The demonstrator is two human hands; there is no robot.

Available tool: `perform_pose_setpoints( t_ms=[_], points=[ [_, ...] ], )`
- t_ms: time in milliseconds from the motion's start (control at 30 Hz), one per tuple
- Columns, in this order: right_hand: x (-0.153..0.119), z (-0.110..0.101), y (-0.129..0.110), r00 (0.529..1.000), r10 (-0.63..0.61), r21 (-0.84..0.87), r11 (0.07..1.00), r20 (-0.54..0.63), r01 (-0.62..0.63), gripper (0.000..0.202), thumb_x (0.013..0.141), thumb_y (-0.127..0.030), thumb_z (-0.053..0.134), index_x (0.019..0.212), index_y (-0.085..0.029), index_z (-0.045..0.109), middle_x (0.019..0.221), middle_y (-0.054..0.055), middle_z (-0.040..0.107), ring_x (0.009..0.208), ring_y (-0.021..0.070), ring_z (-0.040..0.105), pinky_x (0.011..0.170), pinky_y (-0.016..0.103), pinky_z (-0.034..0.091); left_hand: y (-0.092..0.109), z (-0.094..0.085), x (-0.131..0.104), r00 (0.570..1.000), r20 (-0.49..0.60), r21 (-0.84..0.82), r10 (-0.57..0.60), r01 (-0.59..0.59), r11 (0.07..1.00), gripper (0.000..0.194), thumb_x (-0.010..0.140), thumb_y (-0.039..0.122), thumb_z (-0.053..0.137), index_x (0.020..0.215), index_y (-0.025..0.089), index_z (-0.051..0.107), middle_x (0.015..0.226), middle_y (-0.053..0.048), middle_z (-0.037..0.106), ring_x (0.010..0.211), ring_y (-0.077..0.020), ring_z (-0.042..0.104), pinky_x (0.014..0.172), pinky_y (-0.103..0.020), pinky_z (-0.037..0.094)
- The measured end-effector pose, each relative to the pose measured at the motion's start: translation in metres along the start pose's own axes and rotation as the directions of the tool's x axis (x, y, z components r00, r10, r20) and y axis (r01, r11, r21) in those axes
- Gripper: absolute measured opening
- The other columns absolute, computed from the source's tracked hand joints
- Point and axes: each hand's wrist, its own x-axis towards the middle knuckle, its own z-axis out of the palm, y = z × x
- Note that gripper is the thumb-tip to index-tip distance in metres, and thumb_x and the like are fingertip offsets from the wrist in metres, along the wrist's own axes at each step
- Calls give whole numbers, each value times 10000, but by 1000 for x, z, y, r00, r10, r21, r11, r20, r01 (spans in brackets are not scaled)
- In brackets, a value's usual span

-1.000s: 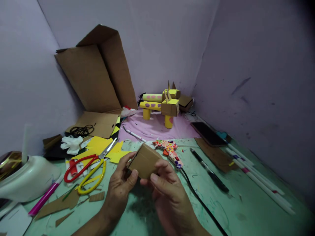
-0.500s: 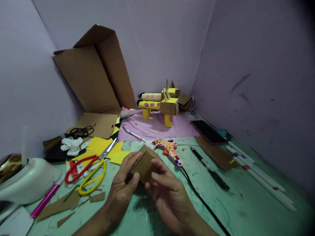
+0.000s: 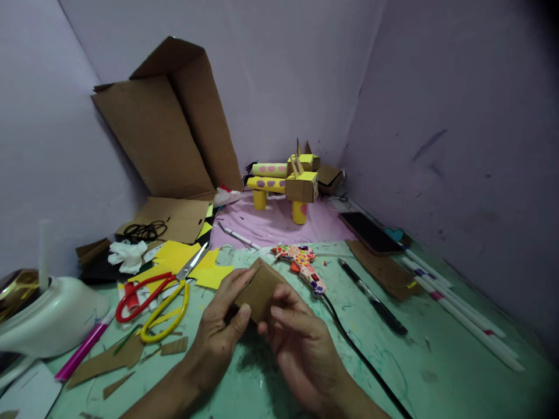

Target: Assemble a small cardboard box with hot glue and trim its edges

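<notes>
Between my two hands a small brown cardboard box (image 3: 261, 290) is held tilted above the table. My left hand (image 3: 225, 317) grips its left side, thumb on the near face and fingers along the far edge. At the box's right side, my right hand (image 3: 301, 331) has its fingers and thumb curled against the cardboard; some of its fingertips are hidden. A flower-patterned hot glue gun (image 3: 305, 270) lies just beyond, its black cord running to the near edge. Left of my hands are scissors (image 3: 168, 297) with one red and one yellow handle, resting partly on yellow paper (image 3: 213, 276).
Two yellow spotted cardboard animals (image 3: 288, 185) stand on pink cloth at the back. A large open carton (image 3: 148, 134) leans at the left wall. On the right lie a black pen (image 3: 371, 297), a phone (image 3: 369, 233) and white sticks (image 3: 467, 320). A white pot (image 3: 65, 314) stands left.
The fingers of my right hand have curled in slightly at the box's right side. The box has shifted a little, and the view has tilted slightly.
</notes>
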Motion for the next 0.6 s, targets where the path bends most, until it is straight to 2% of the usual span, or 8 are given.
perform_pose_setpoints(
  t_ms=[233, 333, 400, 467, 500, 533, 567, 600],
  points=[
    [2, 3, 2, 1000, -19, -6, 1000, -3, 19, 275, 474, -158, 856, 695, -235, 711, 791, -37, 688, 683, 116, 650, 615, 208, 548, 1, 2, 0, 1000, 4, 14, -20, 20, 1000, 445, 886, 433, 592, 1310, 299, 599, 1440, -33, 531, 1392, -284, 381, 1162, -394, 298],
    [-3, 1, 3, 998, -33, -120, 992, 59, 40, 380, 497, -213, 859, 847, -273, 725, 961, -8, 724, 880, 193, 686, 784, 316, 566, 2, -4, 7, 999, 8, -1, -51, 51, 999, 446, 902, 450, 566, 1318, 291, 589, 1426, -38, 541, 1367, -288, 409, 1168, -405, 280],
    [-15, -4, -2, 993, -6, -321, 946, 115, 43, 490, 539, -248, 857, 1006, -287, 715, 1094, 24, 717, 1091, 249, 645, 905, 376, 530, 0, -11, 12, 1000, 4, -4, -21, 21, 1000, 435, 904, 452, 568, 1310, 298, 592, 1425, -39, 536, 1367, -296, 400, 1170, -421, 270],
    [-32, -10, -17, 983, 85, -590, 807, 160, 26, 535, 606, -247, 840, 1119, -292, 692, 1207, 57, 688, 1205, 278, 590, 924, 386, 520, -4, -18, 15, 999, 19, -20, 33, -32, 999, 402, 901, 445, 581, 1281, 319, 611, 1416, -38, 531, 1368, -305, 395, 1163, -444, 276],
    [-39, -13, -28, 983, 101, -692, 721, 155, 35, 510, 635, -271, 828, 1126, -296, 696, 1213, 68, 690, 1171, 290, 617, 862, 374, 548, -6, -21, 16, 997, 47, -19, 56, -56, 998, 392, 904, 439, 580, 1279, 332, 610, 1424, -38, 518, 1377, -311, 381, 1159, -458, 279],
    [-46, -16, -40, 983, 98, -779, 624, 152, 59, 377, 671, -313, 809, 1039, -287, 733, 1181, 70, 704, 1071, 291, 672, 788, 362, 571, -7, -22, 15, 994, 85, -18, 74, -73, 997, 385, 908, 436, 574, 1281, 346, 607, 1433, -40, 502, 1384, -318, 369, 1151, -472, 291],
    [-49, -19, -52, 984, 50, -850, 513, 169, 120, 166, 765, -357, 733, 902, -268, 761, 1073, 69, 740, 961, 271, 707, 780, 369, 573, -7, -23, 14, 988, 129, -14, 87, -86, 996, 382, 913, 435, 566, 1286, 361, 601, 1447, -41, 481, 1392, -326, 356, 1142, -488, 302],
    [-50, -21, -65, 979, -61, -895, 399, 194, 202, 132, 822, -360, 685, 901, -282, 756, 972, 52, 758, 914, 251, 713, 826, 390, 561, -6, -22, 12, 980, 173, 0, 93, -95, 995, 380, 919, 432, 557, 1293, 379, 592, 1468, -39, 453, 1400, -333, 340, 1137, -507, 306]
  ],
)
